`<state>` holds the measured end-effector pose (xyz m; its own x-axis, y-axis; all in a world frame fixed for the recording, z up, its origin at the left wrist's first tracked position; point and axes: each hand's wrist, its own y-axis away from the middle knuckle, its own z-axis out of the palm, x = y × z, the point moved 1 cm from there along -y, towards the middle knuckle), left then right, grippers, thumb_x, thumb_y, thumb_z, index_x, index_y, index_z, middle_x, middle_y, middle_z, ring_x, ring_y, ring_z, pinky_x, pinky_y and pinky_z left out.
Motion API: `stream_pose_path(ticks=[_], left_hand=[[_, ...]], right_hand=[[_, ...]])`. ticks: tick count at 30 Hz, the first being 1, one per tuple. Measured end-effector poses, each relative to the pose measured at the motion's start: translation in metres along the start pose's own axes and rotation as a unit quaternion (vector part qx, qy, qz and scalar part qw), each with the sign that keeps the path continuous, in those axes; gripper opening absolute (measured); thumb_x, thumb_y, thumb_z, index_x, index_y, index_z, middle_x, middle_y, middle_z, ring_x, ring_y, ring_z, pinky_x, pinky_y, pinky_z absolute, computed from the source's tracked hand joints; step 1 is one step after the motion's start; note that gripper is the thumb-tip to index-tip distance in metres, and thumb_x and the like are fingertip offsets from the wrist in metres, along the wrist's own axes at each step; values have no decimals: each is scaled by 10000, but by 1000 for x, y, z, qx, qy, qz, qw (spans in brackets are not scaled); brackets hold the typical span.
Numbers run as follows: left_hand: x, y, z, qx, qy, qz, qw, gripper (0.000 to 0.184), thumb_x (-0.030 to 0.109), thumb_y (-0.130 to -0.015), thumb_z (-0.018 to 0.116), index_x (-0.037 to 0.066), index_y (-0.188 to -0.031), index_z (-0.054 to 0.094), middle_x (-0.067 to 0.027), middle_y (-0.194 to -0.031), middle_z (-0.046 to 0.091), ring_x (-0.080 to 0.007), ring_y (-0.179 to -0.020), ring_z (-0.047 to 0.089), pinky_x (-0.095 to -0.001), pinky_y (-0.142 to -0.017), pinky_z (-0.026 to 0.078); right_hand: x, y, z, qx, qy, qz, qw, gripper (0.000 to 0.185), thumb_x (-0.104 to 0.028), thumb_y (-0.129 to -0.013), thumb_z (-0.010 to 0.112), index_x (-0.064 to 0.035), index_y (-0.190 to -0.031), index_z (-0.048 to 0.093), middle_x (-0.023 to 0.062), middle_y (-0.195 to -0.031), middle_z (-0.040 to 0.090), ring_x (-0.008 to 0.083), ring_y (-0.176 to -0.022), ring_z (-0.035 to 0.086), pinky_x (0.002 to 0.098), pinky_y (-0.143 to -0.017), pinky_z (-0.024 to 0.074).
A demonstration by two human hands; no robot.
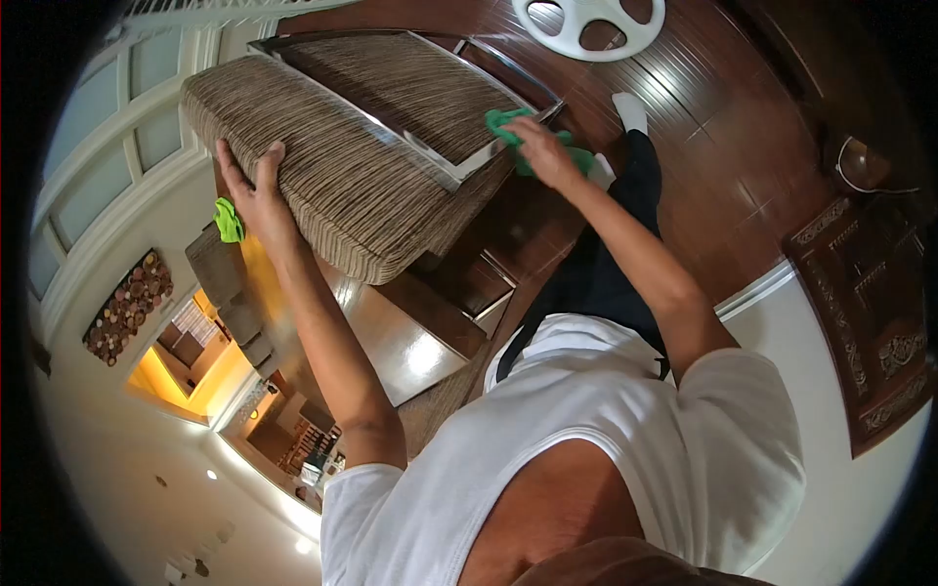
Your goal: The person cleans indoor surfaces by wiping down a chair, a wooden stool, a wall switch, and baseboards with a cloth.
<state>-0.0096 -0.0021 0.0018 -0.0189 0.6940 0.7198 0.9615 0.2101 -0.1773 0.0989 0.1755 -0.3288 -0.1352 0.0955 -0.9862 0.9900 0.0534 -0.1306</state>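
A striped brown cushioned chair [322,146] with a shiny metal frame [430,156] fills the upper middle of the head view, tilted. My left hand [259,195] lies against the cushion's left edge, thumb and index finger stretched apart; its other fingers are mostly hidden. On the right, at the corner of the metal frame, my right hand [549,156] has its fingers closed on a green cloth [506,125]. Part of that cloth hangs below the hand. Beside my left wrist is a bright lime-green crumpled piece [229,221], apparently fabric.
A glossy wooden table [401,332] stands below the chair. A white wheel-shaped base [591,24] rests on the dark wood floor [713,146] at the top. To the right is a carved wooden panel [870,342]. My white-socked foot [631,110] is near the chair.
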Motion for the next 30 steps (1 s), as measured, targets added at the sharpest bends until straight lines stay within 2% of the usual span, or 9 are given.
stream_pose_path(ticks=[3, 5, 9, 14, 15, 18, 21, 25, 30], left_hand=[[7, 18, 6, -17, -3, -48, 999, 841, 201, -691, 697, 55, -1421, 305, -188, -1382, 376, -271, -1252, 369, -324, -1049, 258], [20, 24, 9, -12, 10, -85, 996, 846, 205, -688, 698, 52, -1422, 304, -184, -1375, 380, -274, -1221, 395, -331, -1032, 283], [13, 21, 9, -17, 2, -60, 998, 848, 214, -686, 694, 65, -1425, 305, -174, -1371, 383, -280, -1171, 436, -341, -1010, 314], [18, 25, 15, -4, -38, -83, 996, 820, 222, -700, 671, 77, -1423, 314, -175, -1353, 404, -275, -1143, 459, -344, -986, 341], [17, 25, 16, -5, -40, -81, 996, 816, 220, -701, 668, 76, -1423, 315, -176, -1352, 404, -275, -1137, 463, -344, -977, 350], [18, 24, 14, -5, -43, -67, 997, 821, 225, -697, 668, 67, -1421, 314, -179, -1363, 391, -281, -1137, 466, -348, -970, 361], [15, 22, 10, -4, -34, -85, 996, 827, 226, -695, 675, 59, -1419, 313, -175, -1388, 365, -285, -1170, 447, -353, -984, 350], [8, 17, 5, -16, -20, -45, 999, 800, 201, -712, 680, 14, -1402, 323, -179, -1418, 330, -293, -1235, 390, -353, -1040, 284], [-13, 7, -6, -19, -53, 33, 998, 771, 215, -724, 685, 3, -1383, 345, -215, -1393, 324, -326, -1290, 317, -378, -1065, 254]], right_hand=[[-134, 30, -27, 30, -120, 10, 992, 458, 72, -730, 574, -69, -1165, 578, 137, -1191, 533, 286, -1091, 524, 369, -960, 425], [-151, 29, -25, 32, -61, -12, 998, 451, 51, -729, 603, -76, -1161, 580, 117, -1195, 533, 278, -1085, 523, 365, -964, 422], [-95, 33, -16, 39, -20, -62, 997, 476, 97, -742, 562, -82, -1183, 575, 148, -1174, 540, 307, -1062, 524, 366, -902, 440], [43, 50, -3, -22, -49, 65, 996, 471, 58, -795, 507, -111, -1234, 536, 146, -1267, 498, 316, -1183, 465, 400, -977, 394], [119, 50, 18, -61, 35, 92, 993, 494, 71, -773, 513, -94, -1238, 533, 147, -1256, 507, 327, -1156, 482, 389, -957, 410], [142, 47, 22, -106, 135, 108, 979, 477, 63, -777, 497, -92, -1225, 543, 141, -1235, 521, 327, -1114, 512, 388, -929, 429], [110, 42, 21, -75, 124, 126, 981, 408, 10, -835, 447, -119, -1204, 563, 131, -1216, 532, 323, -1085, 536, 410, -906, 442], [-28, 33, -13, -58, -7, 54, 997, 510, 106, -734, 538, -75, -1211, 549, 140, -1203, 535, 313, -1131, 508, 375, -946, 426], [-166, 18, -38, -38, -66, 2, 997, 409, 68, -765, 525, -26, -1161, 570, 149, -1168, 539, 293, -1108, 520, 360, -923, 433]])
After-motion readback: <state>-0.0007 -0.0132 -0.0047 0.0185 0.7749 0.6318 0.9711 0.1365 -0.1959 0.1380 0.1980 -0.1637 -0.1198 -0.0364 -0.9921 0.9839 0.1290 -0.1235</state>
